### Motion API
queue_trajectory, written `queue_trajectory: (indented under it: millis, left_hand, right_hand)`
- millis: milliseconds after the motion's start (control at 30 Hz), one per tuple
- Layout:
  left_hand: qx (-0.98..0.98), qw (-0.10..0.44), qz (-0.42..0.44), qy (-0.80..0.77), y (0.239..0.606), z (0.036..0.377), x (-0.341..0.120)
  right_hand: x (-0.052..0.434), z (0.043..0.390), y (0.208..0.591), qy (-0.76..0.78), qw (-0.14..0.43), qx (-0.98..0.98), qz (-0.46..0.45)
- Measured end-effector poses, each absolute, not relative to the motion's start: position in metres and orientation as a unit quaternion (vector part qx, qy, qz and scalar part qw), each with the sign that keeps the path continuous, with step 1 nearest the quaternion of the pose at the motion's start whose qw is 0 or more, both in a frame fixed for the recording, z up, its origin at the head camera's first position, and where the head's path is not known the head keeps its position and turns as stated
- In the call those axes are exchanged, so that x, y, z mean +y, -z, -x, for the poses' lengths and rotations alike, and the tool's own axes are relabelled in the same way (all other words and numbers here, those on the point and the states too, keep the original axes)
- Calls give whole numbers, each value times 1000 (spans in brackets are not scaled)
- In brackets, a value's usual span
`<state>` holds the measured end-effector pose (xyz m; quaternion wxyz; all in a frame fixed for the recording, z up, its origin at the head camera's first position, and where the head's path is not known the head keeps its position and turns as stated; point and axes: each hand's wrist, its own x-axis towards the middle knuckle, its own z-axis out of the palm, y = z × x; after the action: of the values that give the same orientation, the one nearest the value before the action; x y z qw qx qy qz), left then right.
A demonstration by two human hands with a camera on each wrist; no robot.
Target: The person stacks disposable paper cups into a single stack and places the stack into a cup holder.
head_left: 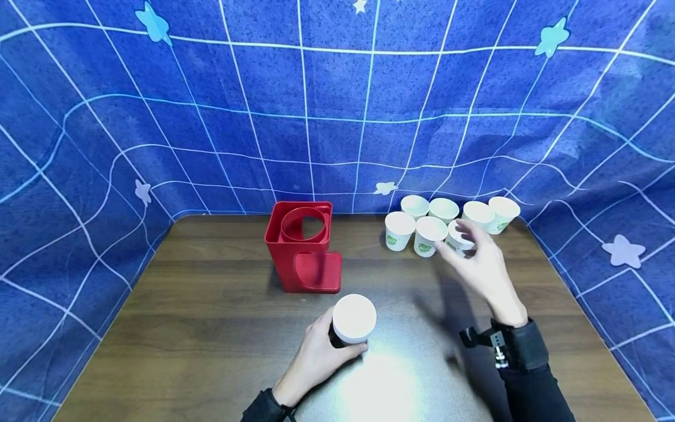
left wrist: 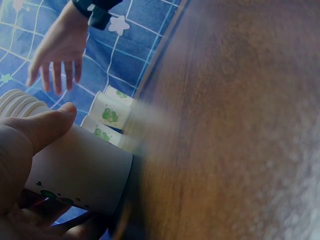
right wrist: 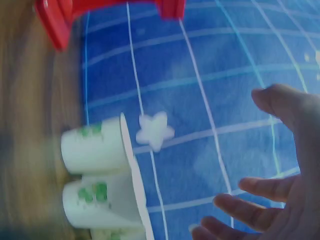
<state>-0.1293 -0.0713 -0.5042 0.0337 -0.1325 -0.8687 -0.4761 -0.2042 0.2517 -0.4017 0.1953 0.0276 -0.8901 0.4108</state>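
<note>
A stack of nested white paper cups (head_left: 354, 319) is held in my left hand (head_left: 316, 357), near the front middle of the table. In the left wrist view, several rims show at the top of the stack (left wrist: 80, 160), and the thumb lies along its side. My right hand (head_left: 485, 272) hovers over the group of single paper cups at the back right, fingers spread and nothing in them. Its fingertips overlap one cup (head_left: 454, 235) in the head view. Green prints mark the nearby cups (right wrist: 95, 150), which stand upright.
A red plastic holder (head_left: 282, 261) with a round ring on top and a side ledge stands at the back, left of the cups. Beyond the wooden table (head_left: 211, 328) hangs a blue curtain (head_left: 337, 88) with white grid lines and stars.
</note>
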Motion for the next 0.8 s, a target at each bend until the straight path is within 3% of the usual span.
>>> queue_trajectory:
  millis: [400, 800]
  left_hand:
    - [-871, 35, 135, 472, 507, 129, -71]
    - [-871, 35, 132, 472, 506, 129, -73]
  right_hand:
    - [285, 240, 425, -367, 188, -909, 56]
    - [293, 255, 444, -367, 179, -909, 80]
